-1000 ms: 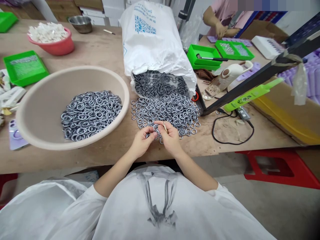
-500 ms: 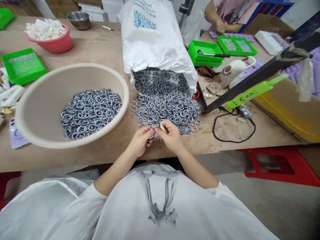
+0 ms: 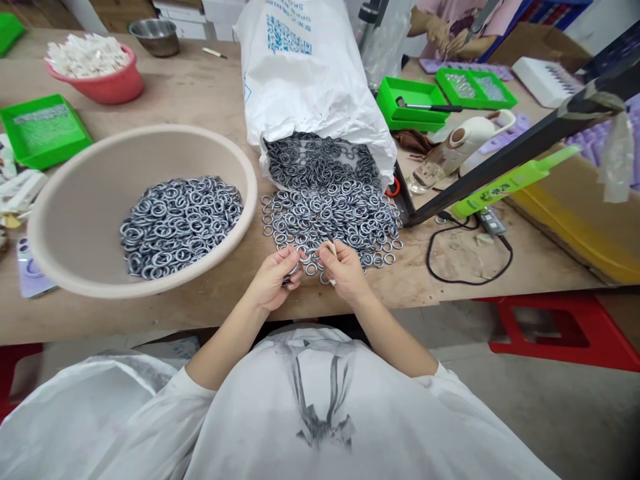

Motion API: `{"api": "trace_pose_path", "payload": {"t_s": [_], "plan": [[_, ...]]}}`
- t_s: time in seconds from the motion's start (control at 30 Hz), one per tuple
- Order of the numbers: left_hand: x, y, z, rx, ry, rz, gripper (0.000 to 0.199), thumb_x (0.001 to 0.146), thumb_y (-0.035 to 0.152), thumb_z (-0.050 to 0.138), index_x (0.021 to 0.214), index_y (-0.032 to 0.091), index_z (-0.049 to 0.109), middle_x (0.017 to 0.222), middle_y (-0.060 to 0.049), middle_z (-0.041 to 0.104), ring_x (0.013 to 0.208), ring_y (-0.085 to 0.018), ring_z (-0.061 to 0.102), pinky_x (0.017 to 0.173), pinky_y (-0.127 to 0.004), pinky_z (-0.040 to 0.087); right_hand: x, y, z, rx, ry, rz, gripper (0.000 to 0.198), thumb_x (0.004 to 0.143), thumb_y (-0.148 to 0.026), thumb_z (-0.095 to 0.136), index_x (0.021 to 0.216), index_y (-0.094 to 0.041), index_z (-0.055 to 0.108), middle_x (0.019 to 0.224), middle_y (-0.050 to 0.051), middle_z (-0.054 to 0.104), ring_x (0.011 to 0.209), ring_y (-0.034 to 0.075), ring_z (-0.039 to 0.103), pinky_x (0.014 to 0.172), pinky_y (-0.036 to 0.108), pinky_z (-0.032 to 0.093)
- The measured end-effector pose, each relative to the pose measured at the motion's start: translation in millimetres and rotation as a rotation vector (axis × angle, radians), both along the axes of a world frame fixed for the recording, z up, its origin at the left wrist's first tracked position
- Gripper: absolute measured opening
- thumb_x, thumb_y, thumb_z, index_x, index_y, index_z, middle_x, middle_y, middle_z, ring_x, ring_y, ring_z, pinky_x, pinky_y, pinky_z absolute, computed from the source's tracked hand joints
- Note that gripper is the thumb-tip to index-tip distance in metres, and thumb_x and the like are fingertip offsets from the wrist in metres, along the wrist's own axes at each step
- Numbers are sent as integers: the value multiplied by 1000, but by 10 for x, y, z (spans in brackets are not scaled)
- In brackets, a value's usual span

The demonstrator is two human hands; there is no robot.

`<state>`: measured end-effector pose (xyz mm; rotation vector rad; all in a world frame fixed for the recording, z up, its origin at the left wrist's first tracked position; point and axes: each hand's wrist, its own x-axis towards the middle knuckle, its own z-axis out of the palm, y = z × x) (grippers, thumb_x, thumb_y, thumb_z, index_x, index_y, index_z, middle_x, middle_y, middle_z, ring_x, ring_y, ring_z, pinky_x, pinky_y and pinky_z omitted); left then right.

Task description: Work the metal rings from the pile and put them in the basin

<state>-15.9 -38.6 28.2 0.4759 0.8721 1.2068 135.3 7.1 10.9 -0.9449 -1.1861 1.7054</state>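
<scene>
My left hand (image 3: 274,279) is closed, with grey plastic rings (image 3: 293,269) partly hidden among its curled fingers. Just to its right, my right hand (image 3: 346,273) grips a small knife with a pale handle (image 3: 332,249) and a short dark blade pointing away from me. A narrow gap separates the two hands. Both are over the near edge of a spread heap of grey rings (image 3: 340,210), which spills from the mouth of a white sack (image 3: 315,87). To the left stands a wide beige basin (image 3: 80,200) holding a pile of similar rings (image 3: 183,227).
A red bowl of white pieces (image 3: 107,83), a metal bowl (image 3: 155,39) and a green tray (image 3: 45,133) sit at the back left. A slanted black metal bar (image 3: 500,155) crosses the right side, near a cable (image 3: 467,283). Another person's hands (image 3: 445,37) work at the far right.
My hands have drawn slightly apart. The knife in my right hand has turned more upright, its blade now pointing away from me. The other person's hands have shifted.
</scene>
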Motion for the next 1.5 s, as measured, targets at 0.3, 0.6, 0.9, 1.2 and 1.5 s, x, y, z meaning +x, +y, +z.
{"api": "trace_pose_path", "payload": {"t_s": [0.3, 0.6, 0.9, 1.2, 1.5], "plan": [[37, -11, -66, 66, 171, 122, 33, 65, 35, 86, 89, 16, 72, 60, 4, 54, 49, -4, 40, 41, -15, 31, -30, -82, -6, 5, -13, 83, 39, 72, -54, 77, 73, -19, 59, 64, -3, 56, 53, 7, 41, 46, 21, 30], [41, -8, -111, 60, 195, 69, 40, 63, 45, 86, 79, 14, 66, 58, 5, 52, 46, -3, 35, 40, -15, 28, -2, 5, 51, 163, -81, -16, 33, 74, -47, 77, 93, -22, 68, 84, 0, 66, 73, 13, 57, 68, 27, 47], [103, -8, -118, -16, 86, 103, 52, 56, 52, 88, 77, 16, 56, 56, 7, 47, 45, -4, 37, 38, -14, 27, -93, -30, 7, 180, -33, -75, 27, 80, -45, 71, 83, -21, 59, 72, -3, 56, 63, 11, 48, 63, 25, 43], [29, -13, -122, -98, -155, -196, 46, 65, 44, 86, 82, 14, 56, 61, 6, 43, 46, -2, 37, 38, -11, 24, 31, 70, 21, 403, -153, -57, 26, 83, -48, 68, 82, -23, 65, 77, 0, 58, 72, 15, 51, 72, 30, 44], [22, -37, -103, -110, -199, -394, 41, 69, 41, 84, 85, 15, 55, 62, 5, 44, 46, -3, 36, 38, -11, 23, 69, 81, -58, 566, -242, 10, 34, 87, -56, 62, 79, -24, 68, 82, 4, 60, 80, 19, 55, 79, 35, 45]]}}
